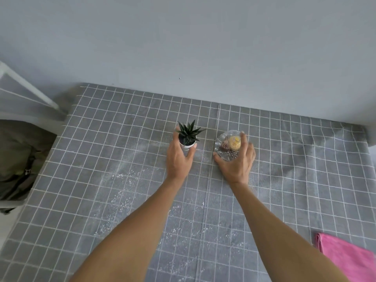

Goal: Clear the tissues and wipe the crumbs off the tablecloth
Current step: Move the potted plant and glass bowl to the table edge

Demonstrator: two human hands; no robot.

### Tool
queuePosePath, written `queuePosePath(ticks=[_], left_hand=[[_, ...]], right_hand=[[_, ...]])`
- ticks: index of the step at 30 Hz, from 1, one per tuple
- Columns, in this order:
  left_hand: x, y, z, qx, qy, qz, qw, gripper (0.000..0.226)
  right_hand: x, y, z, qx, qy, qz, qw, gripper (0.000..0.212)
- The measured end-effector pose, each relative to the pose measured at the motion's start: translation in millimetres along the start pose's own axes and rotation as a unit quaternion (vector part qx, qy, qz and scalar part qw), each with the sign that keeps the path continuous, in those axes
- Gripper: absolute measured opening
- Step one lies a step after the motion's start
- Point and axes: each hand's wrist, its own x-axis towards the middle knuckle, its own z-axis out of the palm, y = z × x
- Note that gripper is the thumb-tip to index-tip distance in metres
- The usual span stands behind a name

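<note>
Two hands out: your left hand (179,157) grips plant pot (188,143), right hand (237,159) clasps glass dish (221,141), prob. freeing crumbs (122,192) nearer you than fingertips.

Single head-worn view. We look forward and steeply down, from above the near edge of the grey, white-gridded fabric tablecloth (114,151), towards the plain grey-blue painted wall (203,41) behind it. Wide angle: straight edges bow. Both forearms enter from the bottom.
</note>
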Motion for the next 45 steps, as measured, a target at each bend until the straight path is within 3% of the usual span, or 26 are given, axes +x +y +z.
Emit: queuePosePath(ticks=[11,19,24,35,40,45], left_hand=[[-53,-45,-107,0.049,0.11,-0.1,0.988,0.071],[-102,-101,-195,0.064,0.207,-0.2,0.956,0.069],[-108,-130,-228,0.046,0.24,-0.22,0.944,0.071],[-78,-170,-240,0.071,0.241,-0.219,0.943,0.071],[-71,-181,-229,0.07,0.215,-0.201,0.953,0.074],[-64,-177,-226,0.075,0.242,-0.195,0.947,0.073]], right_hand=[[-60,-57,9,0.019,-0.078,-0.069,0.994,0.103],[-96,-149,70,0.056,-0.161,-0.192,0.966,0.099],[-115,-195,117,0.056,-0.197,-0.254,0.945,0.099],[-120,-250,209,0.019,-0.228,-0.31,0.923,0.096],[-107,-258,226,0.023,-0.243,-0.314,0.917,0.096],[-95,-260,232,0.025,-0.273,-0.331,0.903,0.098]])
